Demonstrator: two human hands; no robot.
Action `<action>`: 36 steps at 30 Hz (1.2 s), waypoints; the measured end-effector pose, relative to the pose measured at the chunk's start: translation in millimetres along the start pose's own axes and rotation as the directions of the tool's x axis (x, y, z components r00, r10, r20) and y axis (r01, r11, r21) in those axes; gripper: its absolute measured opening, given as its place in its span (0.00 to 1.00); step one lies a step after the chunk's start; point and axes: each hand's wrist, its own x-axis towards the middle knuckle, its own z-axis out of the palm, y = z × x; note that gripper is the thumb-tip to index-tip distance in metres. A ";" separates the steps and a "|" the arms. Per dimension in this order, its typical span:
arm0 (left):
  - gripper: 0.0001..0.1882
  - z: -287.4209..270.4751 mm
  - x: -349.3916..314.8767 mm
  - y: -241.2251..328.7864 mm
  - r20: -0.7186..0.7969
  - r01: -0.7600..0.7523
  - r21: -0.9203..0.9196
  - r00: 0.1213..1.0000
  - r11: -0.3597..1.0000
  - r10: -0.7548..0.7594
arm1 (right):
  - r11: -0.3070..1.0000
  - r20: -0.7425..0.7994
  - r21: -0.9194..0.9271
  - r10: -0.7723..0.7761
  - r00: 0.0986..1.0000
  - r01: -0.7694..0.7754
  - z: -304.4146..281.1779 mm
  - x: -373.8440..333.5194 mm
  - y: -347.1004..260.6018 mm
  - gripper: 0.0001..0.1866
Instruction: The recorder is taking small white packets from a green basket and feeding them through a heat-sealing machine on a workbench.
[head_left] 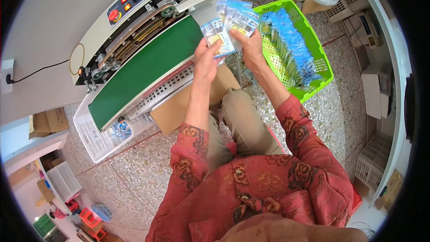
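My left hand (207,58) grips a small clear packet (217,36) with blue striped edges and something yellowish inside, its thumb lying across the front. Close beside it, my right hand (251,47) holds a fanned bunch of similar packets (239,18), thumb on top. Both hands are raised near the right end of a green conveyor belt (154,69). To their right, a bright green plastic basket (329,69) contains rows of blue-edged packets (291,31) standing close together. The fingers behind the packets are partly hidden.
A sealing machine with a control panel (134,0) and red button stands along the belt's far side. Under the belt are a white perforated basket (94,141) and a cardboard box (179,112). White crates (374,161) and shelving line the right side.
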 end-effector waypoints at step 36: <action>0.10 -48.9 90.6 51.1 -0.398 -0.075 0.177 0.907 0.981 0.141 | 0.988 0.114 0.026 0.151 0.982 -0.154 -7.7 -5.0 -14.7 0.20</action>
